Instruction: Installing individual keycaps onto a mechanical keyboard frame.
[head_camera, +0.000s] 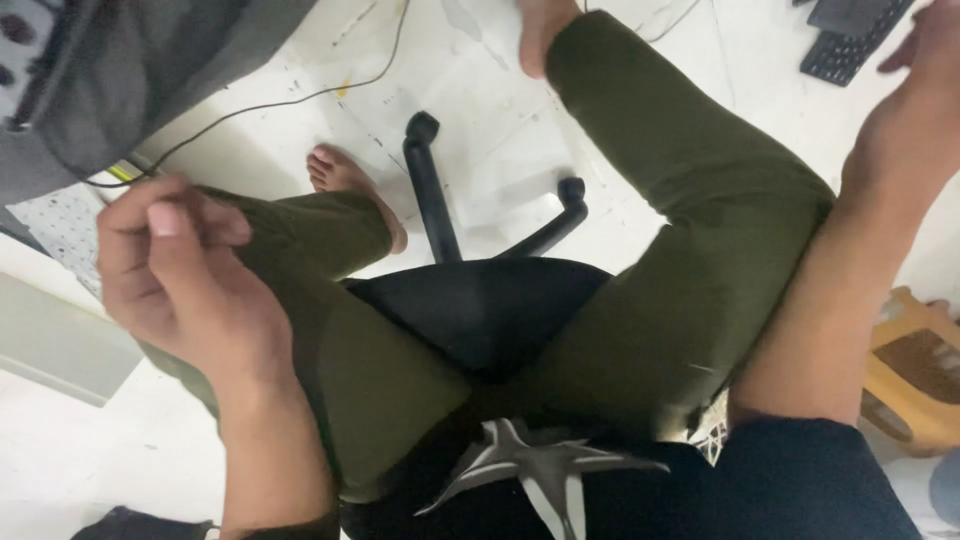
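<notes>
1. Overhead, the left hand (185, 275) is seen curled loosely, fingers pinched on nothing visible, near a grey cloth (130, 70).
2. Centrally, a black chair seat (480, 310) is straddled.
3. Rightward, the right hand (925, 70) is raised near a keyboard (850, 35); its grip cannot be told.

There is one view only, from the camera on the person's head. It looks steeply down, very near the person's own lap and the black chair seat (480, 310). The white floor (490, 130) fills 12 o'clock, and a keyboard (850, 40) lies at 1 o'clock.
</notes>
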